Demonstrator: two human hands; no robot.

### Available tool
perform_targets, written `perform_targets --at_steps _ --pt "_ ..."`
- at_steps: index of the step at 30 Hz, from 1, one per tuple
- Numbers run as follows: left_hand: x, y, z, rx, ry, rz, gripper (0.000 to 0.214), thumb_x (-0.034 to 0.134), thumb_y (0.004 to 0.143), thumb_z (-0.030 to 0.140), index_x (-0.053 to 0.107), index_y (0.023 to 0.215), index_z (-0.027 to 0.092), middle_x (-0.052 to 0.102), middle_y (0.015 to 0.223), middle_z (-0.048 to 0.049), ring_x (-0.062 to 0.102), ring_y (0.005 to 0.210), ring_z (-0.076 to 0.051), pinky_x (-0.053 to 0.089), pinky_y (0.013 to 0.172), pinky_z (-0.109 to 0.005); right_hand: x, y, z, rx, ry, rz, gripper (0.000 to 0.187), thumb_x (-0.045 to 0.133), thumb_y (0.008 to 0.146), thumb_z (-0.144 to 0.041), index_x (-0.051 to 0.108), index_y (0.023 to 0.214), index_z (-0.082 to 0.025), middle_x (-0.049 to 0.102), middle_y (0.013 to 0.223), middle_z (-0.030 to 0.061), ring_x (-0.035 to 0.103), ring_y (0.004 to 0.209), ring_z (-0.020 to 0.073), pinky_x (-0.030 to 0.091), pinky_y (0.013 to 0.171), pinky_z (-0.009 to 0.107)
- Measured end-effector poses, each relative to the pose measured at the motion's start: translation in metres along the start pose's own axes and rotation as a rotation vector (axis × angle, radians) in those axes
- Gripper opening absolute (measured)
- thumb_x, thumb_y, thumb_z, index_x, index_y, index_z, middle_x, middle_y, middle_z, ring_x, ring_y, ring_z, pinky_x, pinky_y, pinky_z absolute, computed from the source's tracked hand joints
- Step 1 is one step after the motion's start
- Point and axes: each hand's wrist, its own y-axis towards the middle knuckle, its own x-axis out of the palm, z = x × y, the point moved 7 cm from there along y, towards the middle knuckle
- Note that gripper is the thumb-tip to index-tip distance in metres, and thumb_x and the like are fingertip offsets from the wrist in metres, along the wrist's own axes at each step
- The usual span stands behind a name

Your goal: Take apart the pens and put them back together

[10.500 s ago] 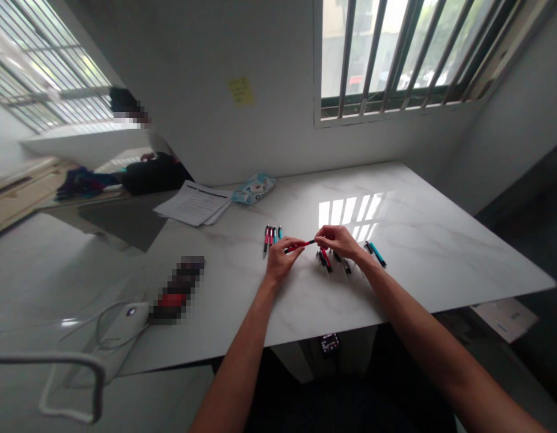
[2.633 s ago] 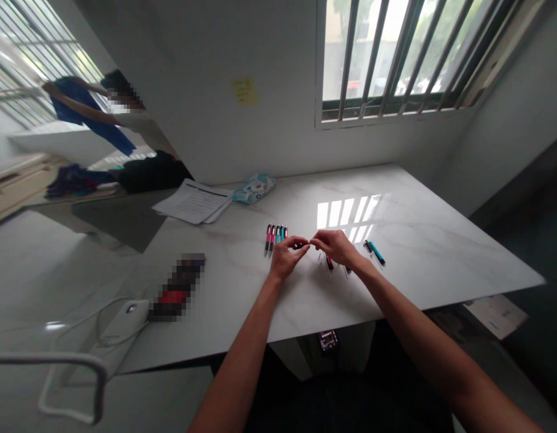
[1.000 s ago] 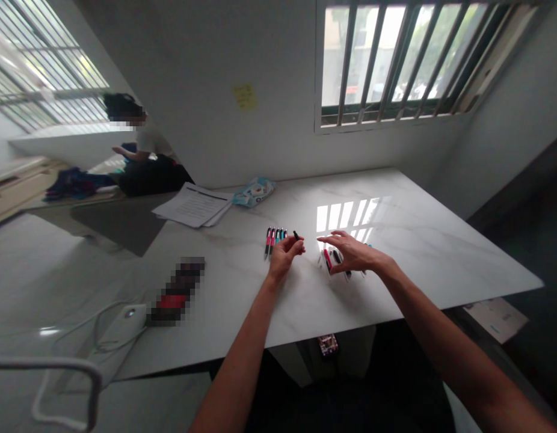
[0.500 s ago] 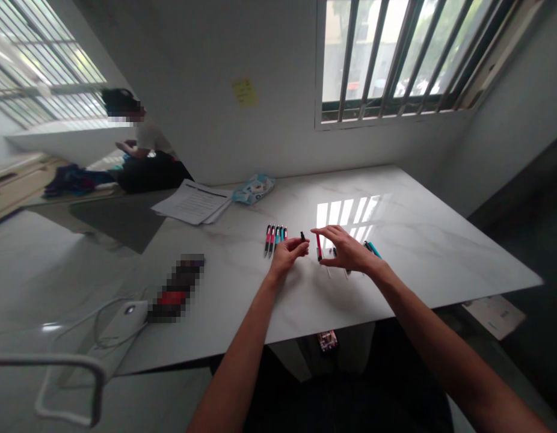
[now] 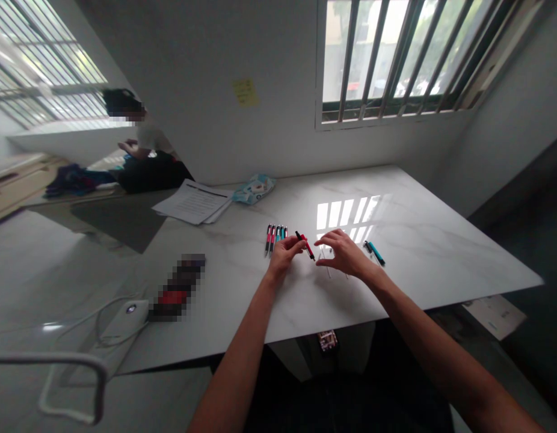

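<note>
My left hand [image 5: 285, 255] pinches a red and black pen [image 5: 308, 246], which slants with its lower end toward the right hand. Just right of that pen, my right hand [image 5: 341, 251] is open, thumb and fingers apart with a gap between them. Beside the left hand, partly hidden by it, several red and teal pens [image 5: 272, 236] lie in a row. Thin pale refills [image 5: 329, 270] and small parts lie under and around the right hand. To its right is a teal pen barrel [image 5: 376, 253], with a small dark part by its upper end.
A blue wipes packet [image 5: 254, 189] and a stack of printed papers [image 5: 192, 202] lie by the wall. At left are a blurred-out dark object [image 5: 178, 287] and a white device with a cable [image 5: 125, 319]. Another person [image 5: 147, 141] sits in the background at the far left.
The red barrel, earlier between my right thumb and fingers, is now joined in line with the black part in my left hand. The right hand has let go.
</note>
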Motion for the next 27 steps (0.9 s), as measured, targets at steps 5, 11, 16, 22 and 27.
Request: perform_targets --at_steps 5,11,16,22,27 --pt "-0.002 0.002 0.000 -0.003 -0.002 0.025 0.045 0.089 0.067 0.053 0.080 0.091 0.016 0.078 0.091 -0.0095 0.070 0.082 -0.020 0.057 0.078 -0.032 0.024 -0.010 0.016 0.034 -0.047 -0.126 0.018 0.084 0.086 -0.033 0.079 0.101 -0.024 0.076 0.100 0.0087 0.061 0.102 0.0291 0.049 0.090 0.043" --pt "-0.003 0.001 0.001 -0.008 -0.030 0.040 0.044 0.090 0.067 0.052 0.080 0.091 0.016 0.078 0.089 -0.0082 0.070 0.079 -0.018 0.056 0.076 -0.031 0.029 -0.012 0.015 0.048 0.004 -0.103 0.004 0.077 0.090 -0.021 0.079 0.090 -0.024 0.077 0.090 0.0070 0.064 0.093 0.0264 0.050 0.084 0.039" --pt "-0.001 0.000 0.002 -0.004 -0.019 0.028 0.045 0.089 0.068 0.053 0.080 0.093 0.016 0.078 0.092 -0.0089 0.071 0.082 -0.019 0.057 0.078 -0.032 0.014 -0.010 0.023 0.163 0.199 0.043 0.008 0.070 0.096 -0.029 0.076 0.098 -0.024 0.079 0.092 0.0045 0.072 0.082 0.0211 0.054 0.076 0.034" --pt "0.008 -0.002 0.000 -0.017 -0.014 -0.075 0.044 0.089 0.070 0.050 0.080 0.095 0.015 0.076 0.086 -0.0077 0.070 0.076 -0.018 0.059 0.077 -0.034 -0.008 -0.003 0.026 0.243 0.434 0.238 0.021 0.075 0.090 -0.043 0.075 0.095 -0.022 0.079 0.088 0.0035 0.075 0.080 0.0197 0.059 0.076 0.033" --pt "0.016 -0.007 0.000 -0.035 0.051 -0.177 0.043 0.087 0.073 0.048 0.080 0.099 0.015 0.077 0.088 -0.0077 0.072 0.075 -0.019 0.059 0.073 -0.032 -0.014 0.002 0.025 0.268 0.430 0.276 0.020 0.078 0.087 -0.043 0.078 0.090 -0.022 0.080 0.086 0.0035 0.075 0.077 0.0197 0.060 0.077 0.034"
